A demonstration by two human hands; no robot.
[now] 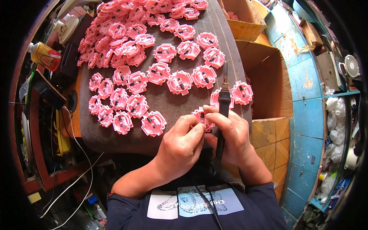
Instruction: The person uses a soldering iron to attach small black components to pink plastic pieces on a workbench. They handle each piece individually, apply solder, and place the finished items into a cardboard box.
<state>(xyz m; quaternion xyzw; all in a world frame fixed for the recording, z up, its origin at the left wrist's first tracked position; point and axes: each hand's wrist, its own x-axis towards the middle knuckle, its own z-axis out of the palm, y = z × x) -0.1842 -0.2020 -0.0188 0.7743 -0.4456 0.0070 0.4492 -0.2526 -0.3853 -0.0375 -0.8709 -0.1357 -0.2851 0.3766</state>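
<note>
A pink plastic housing [209,125] with a small black part in it is held up between my two hands near the table's front edge. The closed thumb and fingers of my left hand [178,143] pinch at its black part. My right hand [234,136] is closed round a black-handled soldering iron [221,143], its metal tip pointing away from me. The right fingertips also touch the housing's upper edge. Just beyond that hand lie two more pink housings [242,92], one partly behind the iron. What exactly the left fingertips grip is partly hidden.
Several like housings [179,82] stand in loose rows on the dark table [172,109], and a heap [111,34] fills its far left. Open cardboard boxes [270,73] stand at the right. A white cable [92,168] hangs at the left, beside cluttered shelves.
</note>
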